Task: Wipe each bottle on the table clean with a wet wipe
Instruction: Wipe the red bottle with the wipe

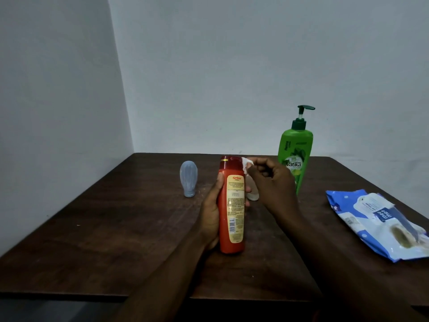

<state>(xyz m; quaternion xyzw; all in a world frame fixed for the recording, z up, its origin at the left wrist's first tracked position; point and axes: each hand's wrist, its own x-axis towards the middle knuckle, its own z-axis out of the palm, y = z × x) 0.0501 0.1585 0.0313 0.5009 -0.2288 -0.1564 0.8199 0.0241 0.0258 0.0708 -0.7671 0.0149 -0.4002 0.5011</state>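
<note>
My left hand point(210, 210) grips a red-orange bottle point(232, 205) with a yellow label and holds it upright above the middle of the dark wooden table point(116, 228). My right hand point(271, 182) pinches a small white wet wipe point(246, 165) against the right side of the bottle's red cap. A green pump bottle point(296, 154) stands at the back right, partly behind my right hand. A pale blue translucent bottle point(188, 178) stands on its cap at the back left. A small whitish object point(253, 196) sits on the table behind the red bottle, mostly hidden.
A blue and white wet-wipe pack point(380, 224) lies flat near the table's right edge. Grey walls meet in a corner behind the table. The table's front edge runs under my forearms.
</note>
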